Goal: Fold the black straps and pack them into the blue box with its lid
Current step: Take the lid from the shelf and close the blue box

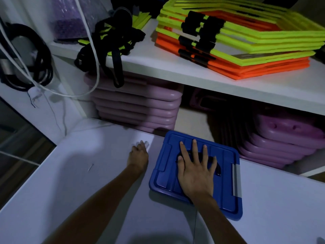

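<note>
Right hand spread flat, pressing the lid of the blue box on the white surface, probably seating it. Left hand open, empty, resting beside. Black straps tangled on upper shelf, not yet packed.

The lid is deep blue with ridged panels, a grey latch strip along one edge, and a black handle at its centre. The shelf board is white. On it lie neon yellow and orange frames with black joints, and black straps edged, I think, in yellow. Mauve slabs stack below.
</note>
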A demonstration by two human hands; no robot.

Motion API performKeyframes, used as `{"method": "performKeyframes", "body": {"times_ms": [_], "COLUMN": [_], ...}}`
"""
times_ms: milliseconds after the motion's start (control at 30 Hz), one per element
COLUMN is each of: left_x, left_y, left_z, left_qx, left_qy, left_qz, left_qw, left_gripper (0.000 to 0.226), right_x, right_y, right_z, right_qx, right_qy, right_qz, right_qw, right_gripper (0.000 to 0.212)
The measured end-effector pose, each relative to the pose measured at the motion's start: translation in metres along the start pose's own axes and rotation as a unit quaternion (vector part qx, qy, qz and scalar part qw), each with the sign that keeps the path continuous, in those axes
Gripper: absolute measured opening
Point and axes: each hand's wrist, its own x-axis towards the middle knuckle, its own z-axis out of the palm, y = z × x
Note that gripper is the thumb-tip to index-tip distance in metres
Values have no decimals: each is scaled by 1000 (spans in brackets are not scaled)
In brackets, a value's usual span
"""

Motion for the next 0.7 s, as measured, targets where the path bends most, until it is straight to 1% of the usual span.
{"method": "performKeyframes", "body": {"times_ms": [67, 100, 167, 200, 333, 433, 500, 567, 633, 700], "left_x": [-6, -6, -2, -1, 1, 3, 3, 2, 3, -1], "left_y": [0, 0, -1, 1, 7, 5, 4, 5, 7, 10], "left_z": [1, -1, -4, -4, -13, -18, -17, -14, -13, -16], "left_qx": [-1, -20, -27, -30, -49, -84, -133, -224, -362, -457], "left_qy": [53, 66, 59, 48, 24, 15, 14, -6, -24, -33], "left_qz": [-1, 2, -11, -15, 2, -7, -24, -54, -76, -71], "left_qw": [999, 998, 998, 998, 999, 996, 991, 973, 929, 886], "left_gripper": [49, 51, 55, 54, 36, 30, 29, 33, 33, 28], "right_x": [-1, 0, 0, 0, 1, 1, 2, 2, 2, 2], "right_y": [1, 1, 1, 0, 1, 1, 1, 1, 1, 1], "right_z": [-1, -1, 0, 0, 1, 1, 1, 1, 1, 2], "right_qx": [4, 4, 0, 0, 3, -2, 0, 1, 0, 2], "right_qy": [-4, -4, 2, 5, 3, 2, 2, 3, 8, 8], "right_qz": [0, 0, -2, -2, -1, -1, 0, -1, -2, -2], "right_qw": [1000, 1000, 1000, 1000, 1000, 1000, 1000, 1000, 1000, 1000], "right_gripper": [54, 54, 55, 56, 56, 56, 55, 55, 55, 55]}}
